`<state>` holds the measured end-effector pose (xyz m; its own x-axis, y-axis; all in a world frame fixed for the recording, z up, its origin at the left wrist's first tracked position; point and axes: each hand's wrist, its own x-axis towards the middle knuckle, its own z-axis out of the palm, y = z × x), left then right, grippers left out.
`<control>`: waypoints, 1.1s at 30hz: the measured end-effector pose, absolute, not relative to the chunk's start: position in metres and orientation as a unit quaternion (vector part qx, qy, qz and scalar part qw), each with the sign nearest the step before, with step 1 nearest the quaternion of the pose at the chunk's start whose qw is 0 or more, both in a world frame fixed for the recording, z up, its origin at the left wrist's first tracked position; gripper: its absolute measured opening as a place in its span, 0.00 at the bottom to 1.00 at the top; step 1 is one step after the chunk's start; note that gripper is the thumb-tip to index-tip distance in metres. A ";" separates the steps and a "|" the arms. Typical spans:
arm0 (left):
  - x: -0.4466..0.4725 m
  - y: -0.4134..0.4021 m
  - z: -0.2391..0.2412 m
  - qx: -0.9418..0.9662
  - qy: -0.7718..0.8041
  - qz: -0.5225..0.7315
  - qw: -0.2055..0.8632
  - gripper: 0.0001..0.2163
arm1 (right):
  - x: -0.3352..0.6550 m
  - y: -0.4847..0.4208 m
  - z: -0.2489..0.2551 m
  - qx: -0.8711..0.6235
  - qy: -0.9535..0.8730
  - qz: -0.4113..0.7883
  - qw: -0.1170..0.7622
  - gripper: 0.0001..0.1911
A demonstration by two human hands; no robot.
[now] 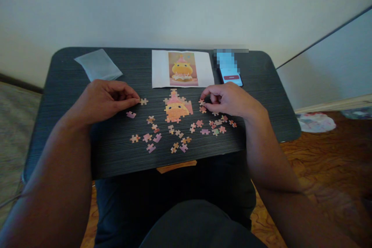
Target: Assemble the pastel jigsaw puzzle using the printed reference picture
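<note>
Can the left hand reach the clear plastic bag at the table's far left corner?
Probably yes. The left hand, pinching a puzzle piece, lies just in front of the plastic bag; only bare table is between them.

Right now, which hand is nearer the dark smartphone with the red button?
Right. The right hand is close in front of the smartphone; the left hand is far to its left.
</note>
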<state>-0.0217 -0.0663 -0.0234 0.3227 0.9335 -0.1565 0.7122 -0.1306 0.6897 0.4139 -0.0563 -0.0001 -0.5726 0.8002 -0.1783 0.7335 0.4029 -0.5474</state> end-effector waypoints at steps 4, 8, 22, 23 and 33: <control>-0.021 -0.066 -0.023 0.734 0.554 0.165 0.357 0.16 | 0.412 -0.057 0.001 -0.469 -0.835 0.280 0.063 0.14; -0.019 -0.066 -0.021 0.733 0.556 0.162 0.359 0.15 | 0.410 -0.057 0.001 -0.481 -0.836 0.259 0.051 0.13; -0.015 -0.068 -0.020 0.718 0.561 0.179 0.372 0.13 | 0.412 -0.054 -0.006 -0.429 -0.846 0.296 0.110 0.07; -0.015 -0.068 -0.020 0.716 0.562 0.179 0.373 0.13 | 0.412 -0.054 -0.006 -0.427 -0.846 0.300 0.115 0.07; -0.002 -0.071 -0.011 0.697 0.566 0.206 0.389 0.16 | 0.392 -0.065 0.007 -0.359 -0.811 0.441 0.141 0.10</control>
